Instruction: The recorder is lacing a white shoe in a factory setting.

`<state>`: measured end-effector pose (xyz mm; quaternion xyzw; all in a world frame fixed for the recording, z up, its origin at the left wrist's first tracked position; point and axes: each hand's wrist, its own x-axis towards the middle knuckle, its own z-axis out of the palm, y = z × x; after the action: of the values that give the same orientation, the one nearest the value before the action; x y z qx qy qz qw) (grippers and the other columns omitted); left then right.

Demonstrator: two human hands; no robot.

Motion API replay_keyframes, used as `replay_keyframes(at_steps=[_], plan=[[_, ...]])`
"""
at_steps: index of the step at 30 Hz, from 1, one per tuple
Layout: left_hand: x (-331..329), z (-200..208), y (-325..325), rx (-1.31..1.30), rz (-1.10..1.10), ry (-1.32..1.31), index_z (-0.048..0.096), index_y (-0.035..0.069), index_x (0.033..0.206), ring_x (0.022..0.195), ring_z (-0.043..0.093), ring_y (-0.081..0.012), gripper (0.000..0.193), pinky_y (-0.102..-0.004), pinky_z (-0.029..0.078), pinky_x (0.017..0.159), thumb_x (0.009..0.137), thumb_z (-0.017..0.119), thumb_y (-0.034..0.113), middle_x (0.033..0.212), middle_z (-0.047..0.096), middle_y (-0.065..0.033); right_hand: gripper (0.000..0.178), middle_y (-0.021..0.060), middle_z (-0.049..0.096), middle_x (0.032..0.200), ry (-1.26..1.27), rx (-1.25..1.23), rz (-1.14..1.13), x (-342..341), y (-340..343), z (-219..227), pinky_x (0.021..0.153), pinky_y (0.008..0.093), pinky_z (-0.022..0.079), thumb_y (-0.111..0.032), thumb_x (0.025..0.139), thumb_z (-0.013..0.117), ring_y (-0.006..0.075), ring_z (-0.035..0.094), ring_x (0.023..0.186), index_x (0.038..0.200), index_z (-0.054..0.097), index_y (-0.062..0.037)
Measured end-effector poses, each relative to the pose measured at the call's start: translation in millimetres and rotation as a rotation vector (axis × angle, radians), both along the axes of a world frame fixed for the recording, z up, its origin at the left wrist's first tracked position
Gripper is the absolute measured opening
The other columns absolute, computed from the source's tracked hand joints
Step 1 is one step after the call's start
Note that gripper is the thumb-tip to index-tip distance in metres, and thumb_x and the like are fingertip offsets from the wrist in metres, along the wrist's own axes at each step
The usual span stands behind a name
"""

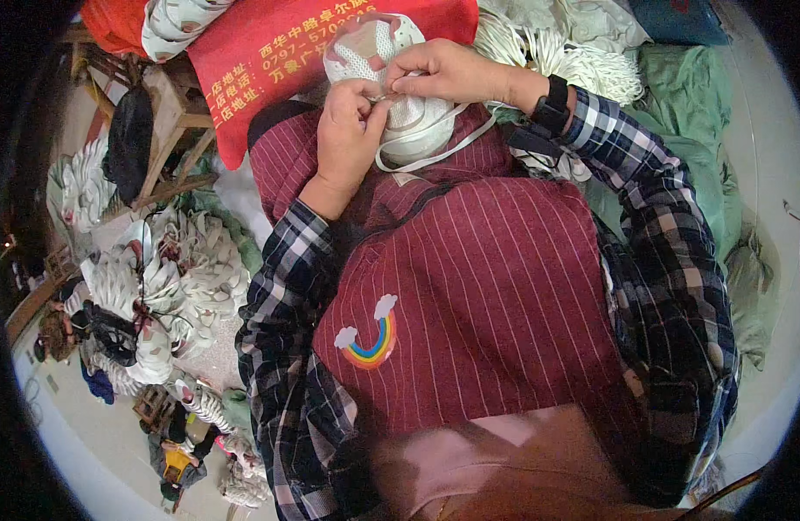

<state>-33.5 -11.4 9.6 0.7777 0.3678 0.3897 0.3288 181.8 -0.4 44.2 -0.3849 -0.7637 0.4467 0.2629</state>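
A white shoe upper (420,130) with perforated panels lies over my lap at the top centre, its far part raised. My left hand (348,135) is closed on its left edge, thumb and fingers pinched together. From the right, my right hand (456,74) reaches over it with thumb and forefinger pinched close to the left fingertips. What sits between those right fingertips is too small to make out. A flat white lace (443,149) loops around the upper's near end and trails off to the right.
A red cloth bag (244,82) with yellow print lies beyond my left hand. Bundled white laces (591,69) and green sacks (678,130) are at the right. Piled white uppers (187,269) and a wooden stool (178,117) stand left. A seated person (176,460) is farther off.
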Motion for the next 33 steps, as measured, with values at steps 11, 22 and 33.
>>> replay_keyframes(at_steps=[11, 22, 33], plan=[[-47, 27, 29, 0.391, 0.156, 0.322, 0.058, 0.001, 0.096, 0.085, 0.057, -0.0303, 0.010, -0.0387, 0.047, 0.077, 0.086, 0.057, 0.002, 0.094, 0.059, -0.0136, 0.019, 0.0071, 0.069, 0.097, 0.093, 0.009, 0.016, 5, -2, -8, 0.082, 0.0315, 0.048, -0.017, 0.089, 0.061, 0.0176, 0.065, 0.090, 0.105, 0.065, -0.0067], [-13, 35, 4, 0.055, -0.064, 0.140, 0.060, 0.005, 0.103, 0.089, 0.062, -0.0290, 0.021, -0.0370, 0.051, 0.075, 0.083, 0.065, 0.008, 0.099, 0.061, -0.0133, 0.015, 0.0096, 0.066, 0.100, -0.041, 0.073, 0.075, 0, 3, 4, 0.089, 0.0325, 0.047, -0.006, 0.086, 0.062, 0.0169, 0.059, 0.115, 0.101, 0.062, -0.0035], [5, 24, 5, 0.227, -0.075, 0.276, 0.051, 0.000, 0.102, 0.084, 0.058, -0.0341, 0.016, -0.0424, 0.049, 0.073, 0.088, 0.057, 0.004, 0.098, 0.056, -0.0160, 0.023, 0.0080, 0.068, 0.100, -0.027, 0.023, 0.017, 4, 1, -2, 0.088, 0.0323, 0.047, -0.016, 0.085, 0.064, 0.0187, 0.063, 0.100, 0.106, 0.064, -0.0063]])
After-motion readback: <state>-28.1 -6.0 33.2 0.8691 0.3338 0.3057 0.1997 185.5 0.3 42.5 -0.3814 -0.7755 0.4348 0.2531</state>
